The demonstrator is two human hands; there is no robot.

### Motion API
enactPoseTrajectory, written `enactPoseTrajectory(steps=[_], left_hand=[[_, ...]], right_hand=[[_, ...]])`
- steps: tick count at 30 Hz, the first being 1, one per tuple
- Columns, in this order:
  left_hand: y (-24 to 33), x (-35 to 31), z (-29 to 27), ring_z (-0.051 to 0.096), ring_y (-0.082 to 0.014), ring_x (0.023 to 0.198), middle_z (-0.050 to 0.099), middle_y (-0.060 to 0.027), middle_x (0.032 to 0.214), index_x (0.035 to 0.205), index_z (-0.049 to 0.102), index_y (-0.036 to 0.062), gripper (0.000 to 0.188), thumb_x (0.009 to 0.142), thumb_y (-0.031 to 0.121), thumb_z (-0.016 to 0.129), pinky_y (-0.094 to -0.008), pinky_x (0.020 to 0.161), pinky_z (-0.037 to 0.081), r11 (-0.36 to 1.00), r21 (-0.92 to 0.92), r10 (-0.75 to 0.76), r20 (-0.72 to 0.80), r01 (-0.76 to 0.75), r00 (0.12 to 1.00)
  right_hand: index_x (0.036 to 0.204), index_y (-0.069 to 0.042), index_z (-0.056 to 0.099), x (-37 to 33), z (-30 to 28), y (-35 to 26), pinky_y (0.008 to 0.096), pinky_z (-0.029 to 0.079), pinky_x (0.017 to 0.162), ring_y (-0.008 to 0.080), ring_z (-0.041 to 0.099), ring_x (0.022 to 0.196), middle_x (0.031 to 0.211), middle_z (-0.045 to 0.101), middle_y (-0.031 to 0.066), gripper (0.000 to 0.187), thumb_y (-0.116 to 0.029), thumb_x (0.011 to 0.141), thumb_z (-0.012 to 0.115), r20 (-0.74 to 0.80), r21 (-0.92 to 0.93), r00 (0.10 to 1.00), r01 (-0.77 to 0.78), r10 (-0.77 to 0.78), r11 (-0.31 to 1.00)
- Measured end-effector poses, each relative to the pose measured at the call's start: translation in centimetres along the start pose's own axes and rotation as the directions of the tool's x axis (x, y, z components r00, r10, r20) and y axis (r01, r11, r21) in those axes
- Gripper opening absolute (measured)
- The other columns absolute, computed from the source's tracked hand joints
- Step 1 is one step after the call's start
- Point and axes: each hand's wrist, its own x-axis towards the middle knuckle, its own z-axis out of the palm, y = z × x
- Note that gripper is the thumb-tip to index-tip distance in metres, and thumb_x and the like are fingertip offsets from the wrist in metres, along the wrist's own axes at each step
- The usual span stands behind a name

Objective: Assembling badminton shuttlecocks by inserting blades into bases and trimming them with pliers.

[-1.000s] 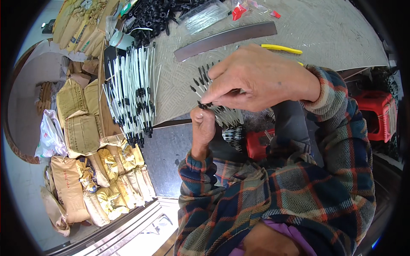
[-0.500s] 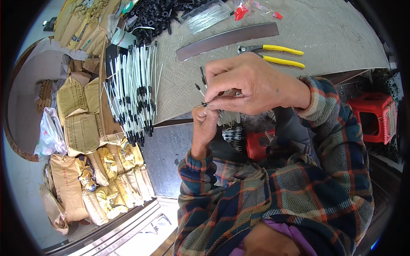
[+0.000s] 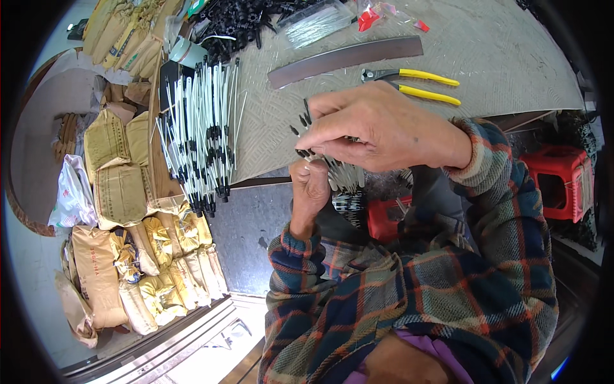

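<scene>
Head view: the person's two hands meet over the near edge of a woven-mat worktable (image 3: 511,57), the plaid sleeves entering from below.
Left hand (image 3: 310,192): closed in a fist around the lower end of a bundle of thin white rods with black tips (image 3: 342,176), apparently so that the tips fan out upward within reach of the other hand.
Right hand (image 3: 384,131): lies across the top of the bundle, thumb and fingertips pinched narrowly on the black tips; whether one rod or several are gripped cannot be told.
Bundle position: just off the table edge, between the two hands, above a red object (image 3: 384,217) on the person's lap.
Finished stock: a long heap of like white rods (image 3: 201,134) lies lengthwise at the table's left end, well apart from the hands.
Tools: yellow-handled pliers (image 3: 416,86) and a dark metal strip (image 3: 345,56) lie beyond the right hand.
Containers: tan paper sacks (image 3: 118,185) stacked on the floor at left, all closed, contents hidden; a clear bag (image 3: 316,22) at the far edge holds thin pale rods.
Loose parts: black pieces (image 3: 249,22) piled beside the bag.
</scene>
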Motion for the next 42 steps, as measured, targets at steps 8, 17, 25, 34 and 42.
enactPoseTrajectory(steps=[8, 17, 25, 34, 42], left_hand=[[0.6, 0.4, 0.6, 0.049, -0.0081, 0.079, 0.053, -0.0003, 0.089, 0.088, 0.055, 0.0023, 0.030, 0.088, 0.032, 0.052, -0.0225, 0.066, 0.041, 0.995, -0.018, 0.103, 0.114, -0.101, 0.988], [1.7, 0.8, -0.2, 0.059, -0.0266, 0.096, 0.061, -0.0192, 0.101, 0.107, 0.056, -0.0086, 0.026, 0.082, -0.001, 0.055, -0.0327, 0.087, 0.045, 0.965, -0.103, -0.219, 0.201, 0.243, 0.955], [2.2, 1.3, -0.6, 0.059, -0.0275, 0.097, 0.059, -0.0212, 0.104, 0.105, 0.054, -0.0142, 0.027, 0.081, -0.001, 0.054, -0.0369, 0.089, 0.045, 0.915, -0.182, -0.319, 0.217, 0.359, 0.923], [2.3, 2.1, -1.0, 0.060, -0.0229, 0.095, 0.060, -0.0172, 0.104, 0.107, 0.055, -0.0108, 0.027, 0.083, 0.002, 0.057, -0.0355, 0.088, 0.047, 0.921, -0.156, -0.303, 0.286, 0.356, 0.909], [2.2, 2.4, -1.2, 0.058, -0.0118, 0.093, 0.063, -0.0090, 0.103, 0.105, 0.061, -0.0036, 0.023, 0.083, 0.000, 0.057, -0.0245, 0.084, 0.044, 0.919, -0.188, -0.294, 0.260, 0.347, 0.920]], right_hand=[[0.077, -0.007, 0.055, 0.1, 1.7, -0.5, 0.0299, 0.037, 0.045, 0.0230, 0.050, 0.052, 0.067, 0.046, 0.0044, 0.010, -0.012, 0.074, 0.063, -0.131, -0.008, 0.991, 0.001, -0.002, 1.000], [0.083, 0.000, 0.063, 4.7, -2.6, 4.6, 0.0273, 0.040, 0.048, 0.0153, 0.057, 0.056, 0.070, 0.060, 0.0080, 0.023, -0.021, 0.084, 0.054, -0.028, 0.551, 0.926, -0.299, 0.376, 0.779], [0.073, -0.004, 0.065, 8.5, 0.6, 24.1, 0.0434, 0.050, 0.064, 0.0347, 0.062, 0.070, 0.073, 0.063, 0.0165, 0.016, -0.017, 0.070, 0.055, 0.044, -0.565, 0.898, -0.340, 0.438, 0.752], [0.067, -0.007, 0.061, 8.7, 0.0, 24.7, 0.0432, 0.048, 0.061, 0.0353, 0.060, 0.068, 0.070, 0.060, 0.0155, 0.013, -0.015, 0.071, 0.051, 0.049, -0.653, 0.919, -0.267, 0.391, 0.709], [0.085, -0.004, 0.053, 5.8, -2.4, 11.6, 0.0266, 0.045, 0.062, 0.0132, 0.058, 0.066, 0.098, 0.057, 0.0040, 0.005, -0.009, 0.084, 0.051, -0.073, 0.430, 0.940, -0.273, 0.335, 0.860]])
